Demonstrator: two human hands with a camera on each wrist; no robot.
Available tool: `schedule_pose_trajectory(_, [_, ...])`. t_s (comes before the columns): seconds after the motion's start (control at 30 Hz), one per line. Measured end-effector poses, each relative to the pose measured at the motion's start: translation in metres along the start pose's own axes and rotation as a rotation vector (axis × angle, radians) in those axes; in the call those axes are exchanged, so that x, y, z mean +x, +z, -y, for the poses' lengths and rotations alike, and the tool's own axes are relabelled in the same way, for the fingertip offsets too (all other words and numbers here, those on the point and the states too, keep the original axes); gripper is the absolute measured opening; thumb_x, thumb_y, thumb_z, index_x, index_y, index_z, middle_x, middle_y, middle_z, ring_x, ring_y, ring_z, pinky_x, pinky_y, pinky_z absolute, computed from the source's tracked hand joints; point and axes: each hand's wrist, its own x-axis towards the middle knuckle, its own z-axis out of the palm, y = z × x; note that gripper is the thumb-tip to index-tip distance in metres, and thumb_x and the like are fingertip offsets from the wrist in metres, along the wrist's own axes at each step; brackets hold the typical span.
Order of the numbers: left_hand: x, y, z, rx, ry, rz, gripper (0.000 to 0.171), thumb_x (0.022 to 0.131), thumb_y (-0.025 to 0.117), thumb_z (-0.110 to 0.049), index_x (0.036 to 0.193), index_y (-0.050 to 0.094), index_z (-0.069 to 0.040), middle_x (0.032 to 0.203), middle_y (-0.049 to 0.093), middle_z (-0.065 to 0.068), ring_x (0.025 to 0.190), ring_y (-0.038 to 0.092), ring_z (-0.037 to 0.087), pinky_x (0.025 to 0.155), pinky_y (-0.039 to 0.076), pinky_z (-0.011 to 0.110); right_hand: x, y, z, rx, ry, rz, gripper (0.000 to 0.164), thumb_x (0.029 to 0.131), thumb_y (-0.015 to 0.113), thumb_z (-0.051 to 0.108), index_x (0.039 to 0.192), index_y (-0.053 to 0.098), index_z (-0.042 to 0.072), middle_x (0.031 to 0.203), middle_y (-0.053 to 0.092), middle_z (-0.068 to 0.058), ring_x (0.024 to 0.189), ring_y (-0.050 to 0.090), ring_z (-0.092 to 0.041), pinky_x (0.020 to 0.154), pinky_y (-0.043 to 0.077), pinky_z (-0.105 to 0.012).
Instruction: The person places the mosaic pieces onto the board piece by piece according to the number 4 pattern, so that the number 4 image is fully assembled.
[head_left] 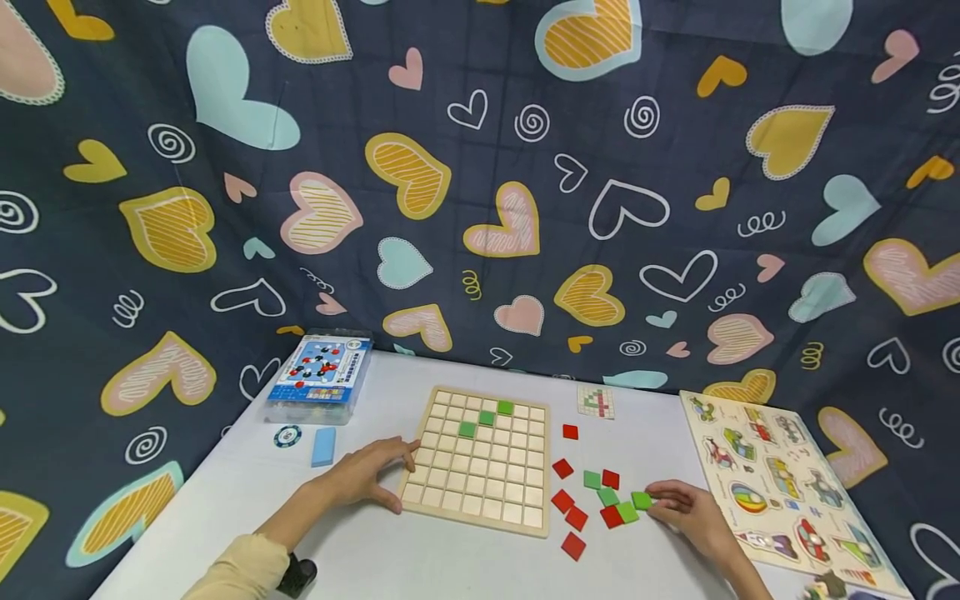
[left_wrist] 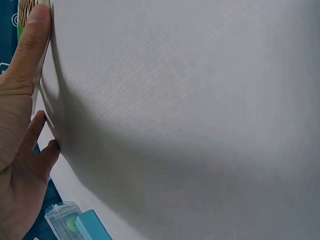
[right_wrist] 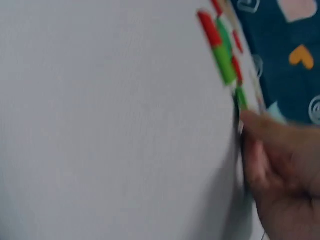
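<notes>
A wooden grid board (head_left: 471,517) lies on the table with three green tiles (head_left: 487,418) in a diagonal line in its upper squares. My left hand (head_left: 369,473) is at the board's left edge, thumb and fingers spread and touching the side; the left wrist view shows its straight thumb (left_wrist: 31,50) along the edge. To the right of the board, my right hand (head_left: 693,515) pinches a green tile (head_left: 641,501) at its fingertips; the right wrist view is blurred there. Loose red tiles (head_left: 573,547) and green tiles (head_left: 627,512) are scattered between that hand and the board.
A small pattern card (head_left: 596,402) lies behind the tiles. A wooden picture puzzle (head_left: 780,492) is at the right. At the back left are a boxed set (head_left: 318,375), a round chip (head_left: 287,436) and a blue block (head_left: 323,447). Heart-patterned cloth (head_left: 480,167) hangs behind.
</notes>
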Motion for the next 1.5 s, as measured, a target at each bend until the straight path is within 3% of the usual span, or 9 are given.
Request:
schedule_pose_trajectory(0.13, [-0.001, 0.001, 0.001, 0.008, 0.015, -0.008, 0.049, 0.064, 0.082, -0.038, 0.101, 0.056, -0.021, 0.144, 0.046, 0.013, 0.13, 0.039, 0.046, 0.097, 0.035, 0.069, -0.002, 0.009, 0.01, 0.046, 0.128, -0.136, 0.037, 0.08, 0.074, -0.001, 0.112, 0.06, -0.013, 0.099, 0.071, -0.017, 0.077, 0.067, -0.006, 0.068, 0.055, -0.019])
schedule_pose_trajectory(0.3, [-0.003, 0.004, 0.004, 0.023, 0.04, -0.016, 0.05, 0.064, 0.082, -0.04, 0.102, 0.056, -0.02, 0.143, 0.047, 0.014, 0.129, 0.04, 0.046, 0.098, 0.037, 0.066, -0.002, 0.023, 0.024, 0.139, 0.156, -0.193, 0.039, 0.079, 0.074, -0.003, 0.113, 0.059, -0.014, 0.098, 0.071, -0.017, 0.075, 0.066, -0.001, 0.068, 0.055, -0.017])
schedule_pose_trajectory(0.6, [-0.001, 0.004, 0.005, 0.017, 0.049, -0.024, 0.05, 0.064, 0.082, -0.038, 0.102, 0.056, -0.02, 0.143, 0.047, 0.015, 0.129, 0.04, 0.046, 0.098, 0.037, 0.066, 0.015, 0.057, 0.05, 0.123, 0.149, -0.185, 0.036, 0.079, 0.076, 0.007, 0.11, 0.064, -0.007, 0.099, 0.072, -0.013, 0.085, 0.067, -0.011, 0.068, 0.05, -0.013])
schedule_pose_trajectory(0.83, [-0.004, 0.007, 0.004, 0.03, 0.06, -0.016, 0.05, 0.063, 0.082, -0.038, 0.101, 0.056, -0.019, 0.143, 0.047, 0.016, 0.128, 0.041, 0.047, 0.096, 0.038, 0.067, 0.025, 0.099, 0.064, 0.184, 0.136, -0.167, 0.032, 0.075, 0.078, 0.003, 0.104, 0.067, -0.004, 0.097, 0.072, -0.014, 0.087, 0.067, -0.018, 0.069, 0.056, -0.023])
schedule_pose_trajectory(1.03, [-0.003, 0.006, 0.002, 0.039, 0.037, -0.021, 0.049, 0.064, 0.082, -0.037, 0.1, 0.055, -0.021, 0.143, 0.047, 0.015, 0.128, 0.042, 0.046, 0.09, 0.039, 0.071, 0.036, 0.127, 0.08, 0.227, 0.045, -0.118, 0.03, 0.074, 0.077, -0.001, 0.102, 0.067, -0.005, 0.095, 0.071, -0.014, 0.081, 0.069, -0.018, 0.069, 0.056, -0.022])
schedule_pose_trajectory(1.27, [-0.002, 0.004, 0.003, 0.043, 0.025, -0.017, 0.048, 0.064, 0.082, -0.039, 0.101, 0.055, -0.022, 0.144, 0.046, 0.013, 0.129, 0.041, 0.046, 0.086, 0.039, 0.074, 0.051, 0.158, 0.091, 0.182, -0.157, -0.087, 0.024, 0.074, 0.077, -0.004, 0.097, 0.068, -0.005, 0.091, 0.072, -0.016, 0.077, 0.07, -0.021, 0.065, 0.056, -0.021])
schedule_pose_trajectory(1.5, [0.0, 0.003, 0.004, 0.039, 0.022, -0.017, 0.048, 0.064, 0.081, -0.04, 0.101, 0.056, -0.023, 0.145, 0.046, 0.012, 0.13, 0.04, 0.044, 0.091, 0.038, 0.072, 0.067, 0.192, 0.102, 0.193, -0.271, -0.078, 0.024, 0.073, 0.076, -0.008, 0.095, 0.068, -0.007, 0.089, 0.071, -0.019, 0.076, 0.071, -0.025, 0.063, 0.056, -0.02])
